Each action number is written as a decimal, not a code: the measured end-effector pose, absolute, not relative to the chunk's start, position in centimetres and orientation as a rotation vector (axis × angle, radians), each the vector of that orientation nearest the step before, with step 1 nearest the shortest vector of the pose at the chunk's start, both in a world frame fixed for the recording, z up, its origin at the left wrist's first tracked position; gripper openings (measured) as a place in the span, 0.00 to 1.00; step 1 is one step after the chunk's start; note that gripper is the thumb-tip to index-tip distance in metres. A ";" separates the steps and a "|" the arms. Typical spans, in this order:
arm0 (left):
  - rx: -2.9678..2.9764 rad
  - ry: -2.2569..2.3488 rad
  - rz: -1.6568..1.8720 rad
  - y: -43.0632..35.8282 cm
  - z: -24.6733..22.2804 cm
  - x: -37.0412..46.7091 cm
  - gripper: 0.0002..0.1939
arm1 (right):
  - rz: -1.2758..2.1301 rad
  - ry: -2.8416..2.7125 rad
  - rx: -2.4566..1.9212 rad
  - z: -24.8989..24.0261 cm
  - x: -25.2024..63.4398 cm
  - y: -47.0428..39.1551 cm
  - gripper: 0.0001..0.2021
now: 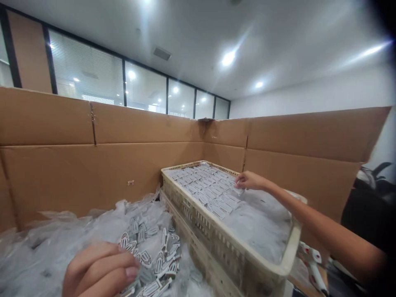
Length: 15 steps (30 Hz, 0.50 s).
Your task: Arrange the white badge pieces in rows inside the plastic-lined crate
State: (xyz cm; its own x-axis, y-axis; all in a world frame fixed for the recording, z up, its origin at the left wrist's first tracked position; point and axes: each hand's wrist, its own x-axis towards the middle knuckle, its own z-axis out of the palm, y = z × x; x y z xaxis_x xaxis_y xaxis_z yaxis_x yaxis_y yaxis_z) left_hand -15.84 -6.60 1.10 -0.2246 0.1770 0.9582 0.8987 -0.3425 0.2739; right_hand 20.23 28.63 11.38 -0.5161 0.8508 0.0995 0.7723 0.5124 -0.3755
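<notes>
Right hand (245, 181), toward four o'clock in the head view, sits over the crate with fingertips pinched narrow, seemingly on a small pale piece (239, 190). Left hand (100, 266), between seven and eight o'clock, is loosely curled beside the loose pile; whether it grips anything, I cannot tell.

The work looks like laying pieces out in order, with one at the edge of the rows. Placing it neatly would call for a light fingertip hold, lined up with its neighbour, then a clean release.

The upper plastic crate (247, 251), cream-coloured with slotted walls, lies toward five o'clock. At its far end, just below centre, flat U-marked pieces (207, 185) stand in close rows; its near end shows cloudy plastic film (262, 225). Another crate (198, 258) is stacked beneath, contents hidden. At seven o'clock, loose U-marked pieces (159, 260) lie jumbled at all angles on crumpled clear plastic (74, 227).
</notes>
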 end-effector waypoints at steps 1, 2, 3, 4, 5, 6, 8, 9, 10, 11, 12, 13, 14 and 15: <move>-1.478 -1.318 -1.619 -6.5 2.0 -15.6 0.12 | 0.509 -2.500 -1.360 11.2 20.6 29.0 0.27; -1.496 -1.332 -1.617 -6.3 2.6 -15.5 0.13 | 0.618 -2.516 -1.340 11.0 20.9 29.4 0.29; -1.512 -1.349 -1.611 -6.3 3.0 -15.3 0.13 | 0.727 -2.534 -1.311 10.8 21.1 29.7 0.31; -1.526 -1.369 -1.604 -6.4 3.1 -15.2 0.13 | 0.816 -2.548 -1.283 10.6 21.4 30.0 0.32; -1.541 -1.391 -1.594 -6.5 3.1 -15.1 0.12 | 0.873 -2.561 -1.261 10.4 21.6 30.3 0.34; -1.560 -1.408 -1.582 -6.7 2.8 -14.9 0.12 | 0.892 -2.574 -1.249 10.2 21.7 30.6 0.35; -1.627 -1.389 -1.556 -7.0 2.3 -14.4 0.11 | 0.889 -2.595 -1.248 9.8 21.9 31.0 0.38; -1.680 -1.362 -1.537 -7.0 2.1 -14.3 0.10 | 0.882 -2.607 -1.258 9.5 21.9 31.3 0.39; -1.742 -1.344 -1.508 -6.8 1.9 -14.2 0.10 | 0.871 -2.615 -1.269 9.3 21.9 31.5 0.40; -1.814 -1.357 -1.468 -6.5 1.8 -14.2 0.10 | 0.853 -2.624 -1.283 9.0 21.9 31.7 0.40; -1.893 -1.410 -1.419 -6.0 1.7 -14.3 0.10 | 0.827 -2.634 -1.295 8.7 21.9 31.8 0.40; -1.973 -1.499 -1.365 -5.3 1.6 -14.6 0.09 | 0.800 -2.644 -1.303 8.4 21.8 32.0 0.40; -2.045 -1.613 -1.312 -4.5 1.4 -15.0 0.08 | 0.775 -2.649 -1.307 8.2 21.8 32.0 0.40; -2.105 -1.730 -1.272 -3.8 1.2 -15.4 0.08 | 0.758 -2.654 -1.307 8.0 21.8 32.1 0.39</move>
State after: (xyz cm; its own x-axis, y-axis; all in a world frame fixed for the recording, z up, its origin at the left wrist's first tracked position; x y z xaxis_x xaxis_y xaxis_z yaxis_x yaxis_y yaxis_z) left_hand -15.42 -3.77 1.17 -0.0150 0.7451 0.6668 0.8584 -0.3323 0.3907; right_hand 21.84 32.08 8.04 -0.6305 0.7641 -0.1365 0.7209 0.5113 -0.4679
